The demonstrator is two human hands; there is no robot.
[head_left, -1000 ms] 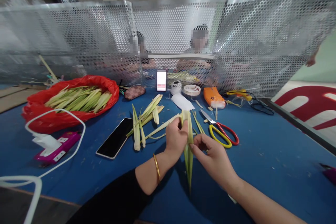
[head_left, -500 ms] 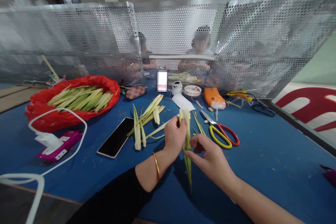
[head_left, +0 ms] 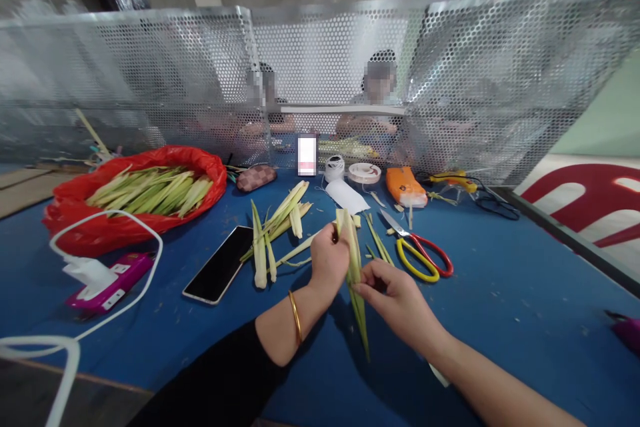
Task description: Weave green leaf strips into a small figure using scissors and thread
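Note:
My left hand (head_left: 330, 260), with a gold bangle at the wrist, is closed around the upper part of a pale green corn husk (head_left: 358, 313). The husk's narrow green tip hangs down toward me over the table. At the husk's right edge, lower down, the thumb and forefinger of my right hand (head_left: 393, 290) pinch it. Close by on the right lie scissors (head_left: 425, 257) with one red and one yellow handle, their blades partly apart. Narrow green strips (head_left: 379, 240) rest between the scissors and the husk. More loose husks (head_left: 260, 247) are left of my hands.
A red plastic bag (head_left: 55, 223) full of husks stands at the left, behind a purple power strip (head_left: 110, 287) with a white cable. A dark phone (head_left: 220, 267) lies nearby. String (head_left: 335, 167), tape (head_left: 364, 173) and an orange packet (head_left: 404, 185) sit before a perforated metal screen (head_left: 310, 47); two people are beyond.
My right thumb and forefinger have closed on the husk's edge. The husk has turned a little, showing a wider, smoother face, and its tip has swung slightly right.

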